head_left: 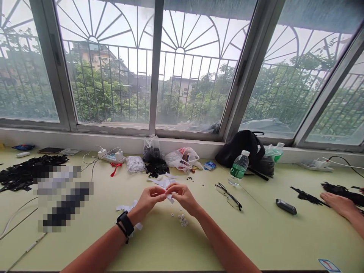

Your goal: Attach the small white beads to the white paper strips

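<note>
My left hand point(149, 199), with a black watch point(125, 223) at the wrist, and my right hand point(183, 195) meet fingertip to fingertip above the table. Both pinch a small white fabric strip point(170, 198), mostly covered by the fingers. Behind them lies a loose pile of similar white strips point(157, 182). More white pieces point(121, 207) lie to the left, partly under my left forearm. Small white round pieces with dark centres, button-like point(183, 220), are gathered below my right hand. A few small dark discs point(190, 178) lie beyond the hands.
Eyeglasses point(229, 197), a water bottle point(239, 168) and a black case point(286, 206) stand or lie to the right. Another person's hand point(338, 204) rests by black strips at far right. Bags point(183, 159) and a power strip point(112, 156) line the window side. Black strips point(25, 172) pile at left.
</note>
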